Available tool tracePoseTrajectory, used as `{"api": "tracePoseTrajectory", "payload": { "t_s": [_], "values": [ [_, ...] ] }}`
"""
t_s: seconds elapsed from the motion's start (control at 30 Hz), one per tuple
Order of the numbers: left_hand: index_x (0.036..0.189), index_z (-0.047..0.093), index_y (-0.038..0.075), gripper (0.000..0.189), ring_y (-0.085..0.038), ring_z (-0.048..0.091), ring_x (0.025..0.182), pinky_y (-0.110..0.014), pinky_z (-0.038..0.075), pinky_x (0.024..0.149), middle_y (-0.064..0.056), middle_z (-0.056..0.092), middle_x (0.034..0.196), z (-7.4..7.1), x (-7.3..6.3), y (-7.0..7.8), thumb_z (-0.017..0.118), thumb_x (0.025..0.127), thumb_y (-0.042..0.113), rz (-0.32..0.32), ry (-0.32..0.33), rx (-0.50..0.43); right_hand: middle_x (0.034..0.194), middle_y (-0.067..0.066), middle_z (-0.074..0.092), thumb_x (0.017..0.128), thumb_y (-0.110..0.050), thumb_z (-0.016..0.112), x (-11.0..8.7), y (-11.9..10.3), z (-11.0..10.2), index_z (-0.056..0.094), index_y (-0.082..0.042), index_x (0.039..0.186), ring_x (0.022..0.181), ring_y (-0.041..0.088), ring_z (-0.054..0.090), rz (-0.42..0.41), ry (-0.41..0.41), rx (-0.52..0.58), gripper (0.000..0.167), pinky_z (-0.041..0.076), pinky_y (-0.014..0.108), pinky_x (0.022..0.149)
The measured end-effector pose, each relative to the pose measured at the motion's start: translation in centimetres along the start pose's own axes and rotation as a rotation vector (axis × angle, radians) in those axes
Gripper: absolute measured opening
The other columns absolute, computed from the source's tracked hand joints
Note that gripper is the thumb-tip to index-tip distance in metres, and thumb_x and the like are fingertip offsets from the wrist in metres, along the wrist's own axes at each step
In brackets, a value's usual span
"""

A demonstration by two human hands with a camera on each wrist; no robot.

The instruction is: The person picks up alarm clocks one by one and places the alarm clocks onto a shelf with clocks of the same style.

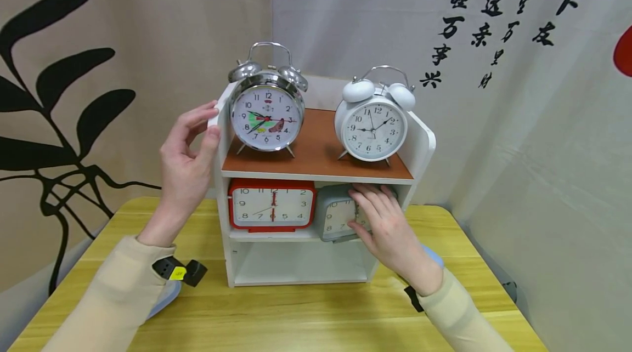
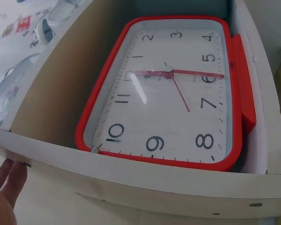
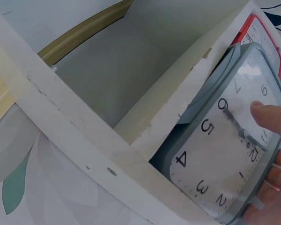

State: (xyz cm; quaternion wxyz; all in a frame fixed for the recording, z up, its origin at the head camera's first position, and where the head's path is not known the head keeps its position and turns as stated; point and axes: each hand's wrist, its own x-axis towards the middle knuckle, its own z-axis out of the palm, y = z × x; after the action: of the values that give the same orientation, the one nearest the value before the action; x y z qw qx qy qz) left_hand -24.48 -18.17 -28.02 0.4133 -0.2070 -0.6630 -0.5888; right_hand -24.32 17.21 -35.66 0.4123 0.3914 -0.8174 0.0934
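Head view: a printed backdrop (image 1: pixel 321 1) stands behind the wood-grained bench (image 1: pixel 296 319), which carries a white three-tier shelf (image 1: pixel 320 138) with a brown top surface. On the top tier, the silver clock (image 1: pixel 268 116) stands at the left and the white clock (image 1: pixel 373 130) at the right, apart, twin bells uppermost. On the middle tier, the red clock (image 1: pixel 273 206) sits at the left, dial facing forward. The grey clock (image 1: pixel 338 216) is just beside it, at the right of the same tier, turned at an angle, its lower front projecting past the tier's edge. Right grip (image 1: pixel 390 228): pinching the grey clock, thumb on the dial, fingers over the top edge. Left grip (image 1: pixel 187 154): thumb and fingers spread, touching the shelf's left panel. A black wrist unit (image 1: pixel 179 270) is fitted at the left cuff.
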Motion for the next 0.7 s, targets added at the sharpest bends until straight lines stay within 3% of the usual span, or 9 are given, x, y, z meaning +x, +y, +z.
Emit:
{"api": "tracePoseTrajectory", "payload": {
  "t_s": [0.7],
  "values": [
    [0.134,0.061,-0.006,0.033,-0.005,0.064,0.119,-0.008,0.058,0.088,0.01,0.065,0.144,0.0,0.1,-0.3,0.058,0.105,0.01,0.004,0.009,0.013,0.138,0.018,0.066,0.08,-0.017,0.09,-0.2,-1.2,1.0,0.061,-0.002,0.141,0.131,0.037,0.06,0.073,0.049,-0.107,0.07,0.049,0.063,0.111]
  ]
}}
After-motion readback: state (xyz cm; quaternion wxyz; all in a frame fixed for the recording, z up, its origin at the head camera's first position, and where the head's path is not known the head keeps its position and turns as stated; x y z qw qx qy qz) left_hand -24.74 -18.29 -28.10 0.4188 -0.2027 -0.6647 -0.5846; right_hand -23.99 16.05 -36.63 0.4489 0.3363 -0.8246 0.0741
